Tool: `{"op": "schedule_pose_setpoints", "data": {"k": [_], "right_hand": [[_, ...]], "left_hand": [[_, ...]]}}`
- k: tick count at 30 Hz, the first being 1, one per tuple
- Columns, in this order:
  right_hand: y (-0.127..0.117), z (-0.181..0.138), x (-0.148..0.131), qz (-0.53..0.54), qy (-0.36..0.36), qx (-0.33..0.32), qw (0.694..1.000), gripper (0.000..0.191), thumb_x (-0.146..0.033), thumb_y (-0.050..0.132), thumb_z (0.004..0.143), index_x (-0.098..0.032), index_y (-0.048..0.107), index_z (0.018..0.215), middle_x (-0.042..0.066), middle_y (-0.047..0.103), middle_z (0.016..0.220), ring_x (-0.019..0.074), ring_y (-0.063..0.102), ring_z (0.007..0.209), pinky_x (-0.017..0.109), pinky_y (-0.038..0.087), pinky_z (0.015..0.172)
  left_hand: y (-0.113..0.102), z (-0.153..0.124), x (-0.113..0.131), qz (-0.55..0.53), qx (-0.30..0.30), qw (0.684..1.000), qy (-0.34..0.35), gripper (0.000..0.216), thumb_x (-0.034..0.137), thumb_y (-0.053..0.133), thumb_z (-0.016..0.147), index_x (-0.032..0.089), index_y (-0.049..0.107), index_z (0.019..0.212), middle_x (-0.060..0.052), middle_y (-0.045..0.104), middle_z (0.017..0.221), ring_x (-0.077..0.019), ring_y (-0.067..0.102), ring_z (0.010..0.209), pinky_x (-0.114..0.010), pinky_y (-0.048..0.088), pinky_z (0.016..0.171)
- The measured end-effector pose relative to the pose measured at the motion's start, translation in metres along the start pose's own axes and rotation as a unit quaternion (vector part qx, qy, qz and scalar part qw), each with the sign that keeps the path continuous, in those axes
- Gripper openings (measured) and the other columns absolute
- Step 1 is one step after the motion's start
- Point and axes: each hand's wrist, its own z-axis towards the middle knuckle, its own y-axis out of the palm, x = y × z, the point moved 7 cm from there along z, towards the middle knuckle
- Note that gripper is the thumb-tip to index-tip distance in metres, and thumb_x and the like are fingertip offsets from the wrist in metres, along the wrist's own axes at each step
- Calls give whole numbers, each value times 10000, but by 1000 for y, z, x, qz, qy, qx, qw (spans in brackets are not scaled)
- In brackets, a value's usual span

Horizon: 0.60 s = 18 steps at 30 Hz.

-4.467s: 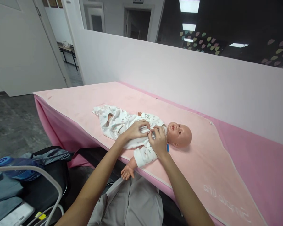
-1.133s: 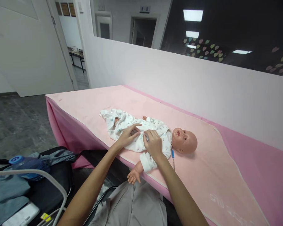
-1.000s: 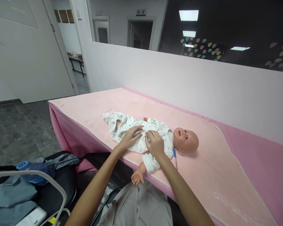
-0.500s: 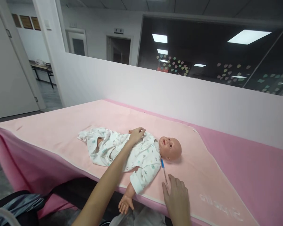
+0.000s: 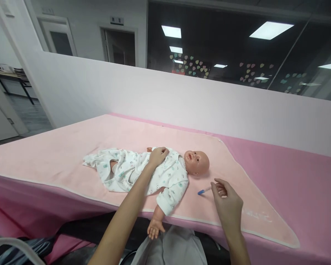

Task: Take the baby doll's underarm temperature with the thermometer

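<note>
A baby doll [image 5: 196, 162] in a white printed romper [image 5: 143, 173] lies on its back on a light pink blanket [image 5: 71, 151], head to the right. My left hand [image 5: 157, 154] rests on the doll's far shoulder and sleeve, fingers curled over the cloth. My right hand [image 5: 227, 204] is to the right of the doll, below its head, pinching a thin blue-tipped stick [image 5: 204, 190] that looks like a thermometer, just above the blanket. The doll's near arm hangs over the table edge.
The table [image 5: 292, 176] is covered in deeper pink cloth and backed by a low white partition [image 5: 182, 95] with dark glass above. Grey clothing lies below the front edge. A doorway opens at the far left.
My right hand left the doll's chest, moved right and picked the blue-tipped stick up off the blanket. My left hand slid to the doll's far shoulder. My view swung right.
</note>
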Motion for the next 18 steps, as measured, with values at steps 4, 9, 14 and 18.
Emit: {"op": "schedule_pose_setpoints", "data": {"k": [4,9,14,18], "right_hand": [[9,3,-14,-4,-57,-9,998,304,-455,499,786,-183,611,711,50,642,692,157,574,592,261,434,588],[37,-2,7,-5,-15,-75,997,461,-483,324,879,-196,543,592,47,615,579,167,573,544,263,396,553],[64,-13,30,-41,35,-164,985,555,-517,252,888,-186,600,610,91,673,663,213,632,656,286,411,609],[68,-3,23,-110,43,-261,958,550,-505,291,882,-164,651,644,105,676,662,217,627,645,296,414,593]], "left_hand": [[-1,-1,1,-4,3,1000,3,338,380,391,826,205,681,816,-54,687,876,-235,588,866,-327,414,728],[-1,-2,1,0,1,1000,3,329,379,402,816,203,680,823,-61,686,883,-245,591,866,-332,412,718],[0,-1,0,1,1,1000,2,319,372,410,812,203,680,821,-60,688,861,-237,596,846,-320,406,703],[-1,-1,2,1,2,1000,7,308,369,419,810,199,676,816,-49,691,848,-222,596,832,-300,395,684]]}}
